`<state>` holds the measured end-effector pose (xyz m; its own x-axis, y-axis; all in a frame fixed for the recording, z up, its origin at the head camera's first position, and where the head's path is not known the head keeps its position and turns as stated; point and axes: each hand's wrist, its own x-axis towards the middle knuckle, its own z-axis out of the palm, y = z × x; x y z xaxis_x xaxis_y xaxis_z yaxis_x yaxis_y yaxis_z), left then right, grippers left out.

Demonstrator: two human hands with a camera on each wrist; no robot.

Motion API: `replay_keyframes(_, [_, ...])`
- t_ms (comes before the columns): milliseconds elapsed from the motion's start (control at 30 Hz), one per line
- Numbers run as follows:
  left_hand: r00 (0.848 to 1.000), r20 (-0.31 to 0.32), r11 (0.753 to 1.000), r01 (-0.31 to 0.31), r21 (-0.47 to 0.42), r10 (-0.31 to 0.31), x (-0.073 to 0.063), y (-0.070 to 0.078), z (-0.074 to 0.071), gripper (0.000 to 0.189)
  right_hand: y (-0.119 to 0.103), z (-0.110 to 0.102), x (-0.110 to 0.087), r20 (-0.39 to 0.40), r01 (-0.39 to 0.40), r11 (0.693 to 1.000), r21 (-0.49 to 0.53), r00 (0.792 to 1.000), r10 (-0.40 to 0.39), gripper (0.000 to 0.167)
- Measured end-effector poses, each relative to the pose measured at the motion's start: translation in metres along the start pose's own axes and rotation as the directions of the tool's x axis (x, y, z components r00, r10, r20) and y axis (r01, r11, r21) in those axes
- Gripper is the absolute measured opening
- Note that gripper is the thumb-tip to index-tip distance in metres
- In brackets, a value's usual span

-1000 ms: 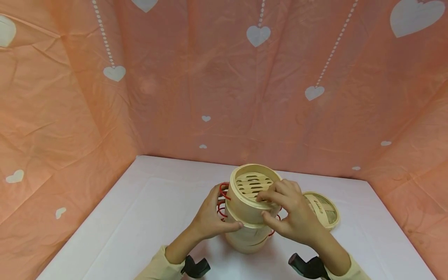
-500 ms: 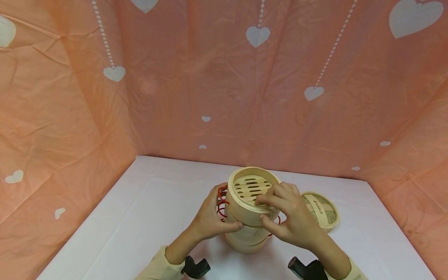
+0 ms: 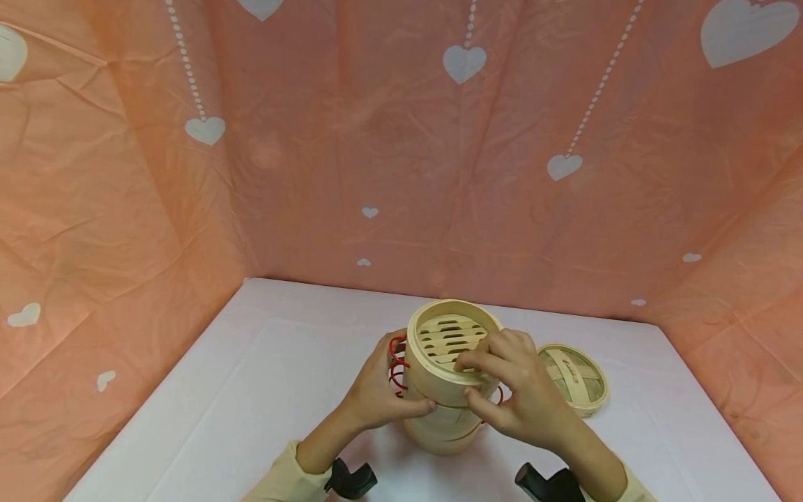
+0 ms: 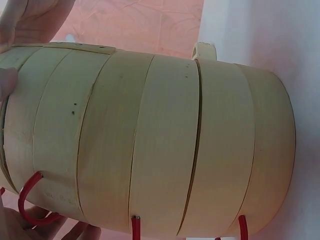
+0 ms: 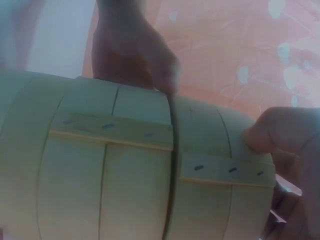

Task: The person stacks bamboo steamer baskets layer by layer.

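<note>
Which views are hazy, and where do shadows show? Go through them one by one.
Head view: fairly even light, a soft shadow on the table by the foot of the steamer; left wrist view: steamer seams readable, backdrop softer; right wrist view: haziest, washed out and bluish, the backdrop's hearts blurred.

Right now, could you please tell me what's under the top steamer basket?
Under the top steamer basket, at least one lower basket stands on the table. Its inside is covered from view; the left hand hides part of its side.

Pink-orange cloth (image 3: 389, 139) with pale hearts (image 3: 465, 64) hangs behind a white table (image 3: 282, 362).
</note>
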<state>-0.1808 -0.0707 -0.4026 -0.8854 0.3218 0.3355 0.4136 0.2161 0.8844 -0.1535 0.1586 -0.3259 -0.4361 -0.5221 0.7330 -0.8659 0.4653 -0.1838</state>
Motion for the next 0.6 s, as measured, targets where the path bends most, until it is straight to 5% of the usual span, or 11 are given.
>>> replay_keyframes(600, [0.999, -0.025, 0.999, -0.041, 0.021, 0.042, 0.0005, 0.0001, 0.0011, 0.096, 0.0028, 0.0028, 0.0001, -0.037, 0.044, 0.999, 0.020, 0.998, -0.043, 0.031])
